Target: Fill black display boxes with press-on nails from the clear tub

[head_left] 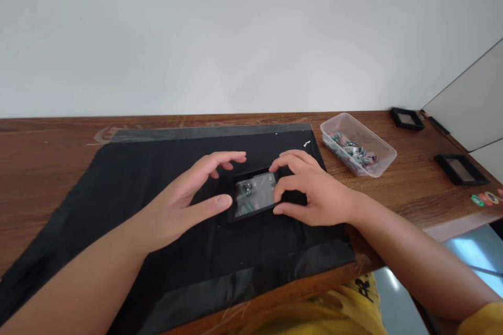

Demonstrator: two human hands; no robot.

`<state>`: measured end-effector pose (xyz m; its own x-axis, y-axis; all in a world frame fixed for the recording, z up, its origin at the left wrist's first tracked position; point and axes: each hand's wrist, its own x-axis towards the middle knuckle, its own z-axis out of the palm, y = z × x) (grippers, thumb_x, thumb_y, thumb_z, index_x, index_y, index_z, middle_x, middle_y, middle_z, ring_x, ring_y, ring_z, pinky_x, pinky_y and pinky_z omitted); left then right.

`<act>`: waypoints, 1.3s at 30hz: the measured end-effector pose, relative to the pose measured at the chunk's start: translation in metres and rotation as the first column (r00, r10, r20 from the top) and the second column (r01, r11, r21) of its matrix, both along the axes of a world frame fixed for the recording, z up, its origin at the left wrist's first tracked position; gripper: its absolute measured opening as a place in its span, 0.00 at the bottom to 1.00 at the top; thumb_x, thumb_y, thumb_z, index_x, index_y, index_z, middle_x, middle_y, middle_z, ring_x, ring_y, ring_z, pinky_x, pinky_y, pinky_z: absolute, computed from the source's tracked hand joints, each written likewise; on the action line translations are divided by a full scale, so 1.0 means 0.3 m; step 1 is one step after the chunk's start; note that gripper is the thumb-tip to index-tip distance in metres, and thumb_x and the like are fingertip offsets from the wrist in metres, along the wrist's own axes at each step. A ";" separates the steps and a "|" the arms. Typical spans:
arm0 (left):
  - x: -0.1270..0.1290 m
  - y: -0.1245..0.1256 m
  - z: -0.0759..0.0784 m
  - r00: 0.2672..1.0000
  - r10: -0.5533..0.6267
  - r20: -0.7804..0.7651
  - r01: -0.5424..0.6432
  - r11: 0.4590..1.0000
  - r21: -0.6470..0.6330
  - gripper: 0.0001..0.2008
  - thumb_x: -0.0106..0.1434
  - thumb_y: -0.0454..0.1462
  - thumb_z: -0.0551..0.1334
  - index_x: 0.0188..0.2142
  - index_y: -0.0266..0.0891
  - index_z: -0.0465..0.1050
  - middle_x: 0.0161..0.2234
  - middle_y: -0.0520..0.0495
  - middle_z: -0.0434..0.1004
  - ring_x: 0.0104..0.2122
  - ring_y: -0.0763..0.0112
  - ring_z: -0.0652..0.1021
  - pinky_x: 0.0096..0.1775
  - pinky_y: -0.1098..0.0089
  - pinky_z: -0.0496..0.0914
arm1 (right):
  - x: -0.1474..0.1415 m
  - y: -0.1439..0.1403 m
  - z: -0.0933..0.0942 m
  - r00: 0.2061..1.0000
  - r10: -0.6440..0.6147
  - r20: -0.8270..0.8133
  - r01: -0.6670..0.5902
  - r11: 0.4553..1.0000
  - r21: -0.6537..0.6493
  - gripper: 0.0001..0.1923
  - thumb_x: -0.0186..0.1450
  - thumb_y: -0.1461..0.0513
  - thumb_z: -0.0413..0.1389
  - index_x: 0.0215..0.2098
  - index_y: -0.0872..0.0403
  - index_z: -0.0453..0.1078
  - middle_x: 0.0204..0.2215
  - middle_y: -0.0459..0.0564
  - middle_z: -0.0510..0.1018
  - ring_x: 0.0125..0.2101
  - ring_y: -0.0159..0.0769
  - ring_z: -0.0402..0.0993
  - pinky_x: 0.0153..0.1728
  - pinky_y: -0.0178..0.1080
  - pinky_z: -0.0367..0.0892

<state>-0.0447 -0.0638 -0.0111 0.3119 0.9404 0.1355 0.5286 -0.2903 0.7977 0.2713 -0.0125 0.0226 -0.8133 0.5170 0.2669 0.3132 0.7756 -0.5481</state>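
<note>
A small rectangular black frame (254, 194) with a clear, shiny window lies on the black mat. Shapes show in the window, but I cannot tell whether they are contents or reflections. At its right end, my right hand (304, 186) grips the edge with curled fingers, the thumb at the near corner. My left hand (192, 193) is open at the left end, its thumb tip beside the frame and its fingers raised above the mat, holding nothing.
The black mat (165, 167) is taped onto a wooden table (39, 167). Right of it stands a clear plastic tub (377, 167) with small wrapped pieces. Farther right are two black frames (406, 119) (460, 169) and several colourful round pieces (489, 198). A white wall (236, 36) rises behind.
</note>
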 end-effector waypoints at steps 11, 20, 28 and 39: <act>-0.011 0.004 -0.097 0.965 -0.012 -0.261 0.008 1.000 -0.013 0.34 0.80 0.59 0.56 0.81 0.65 0.60 0.73 0.47 0.78 0.72 0.41 0.75 0.70 0.41 0.73 | -0.004 -0.007 -0.009 0.996 0.061 0.058 -0.061 0.998 -0.004 0.05 0.69 0.58 0.76 0.36 0.48 0.87 0.65 0.57 0.81 0.71 0.58 0.71 0.71 0.63 0.68; -0.003 0.007 -0.125 0.937 0.081 -0.339 -0.100 0.994 -0.041 0.33 0.84 0.59 0.42 0.79 0.64 0.65 0.83 0.56 0.61 0.84 0.43 0.55 0.79 0.33 0.53 | -0.007 -0.011 -0.006 0.992 0.043 0.115 -0.036 0.997 -0.063 0.05 0.67 0.60 0.77 0.36 0.49 0.86 0.73 0.57 0.77 0.80 0.60 0.61 0.76 0.67 0.61; -0.038 -0.012 -0.149 0.901 -0.035 -0.432 0.038 0.999 -0.001 0.36 0.80 0.62 0.51 0.83 0.66 0.56 0.86 0.56 0.49 0.84 0.38 0.53 0.79 0.31 0.54 | -0.008 -0.009 -0.003 0.990 0.050 0.129 -0.045 0.998 -0.036 0.05 0.68 0.60 0.76 0.36 0.49 0.86 0.74 0.56 0.76 0.81 0.61 0.60 0.76 0.67 0.61; -0.036 -0.026 -0.167 0.876 -0.072 -0.477 0.102 0.994 0.038 0.63 0.58 0.72 0.71 0.85 0.58 0.52 0.88 0.45 0.39 0.84 0.28 0.50 0.79 0.29 0.51 | -0.006 -0.013 -0.001 0.990 0.040 0.133 -0.033 0.998 -0.055 0.06 0.68 0.61 0.76 0.36 0.49 0.85 0.72 0.56 0.78 0.80 0.61 0.61 0.76 0.68 0.62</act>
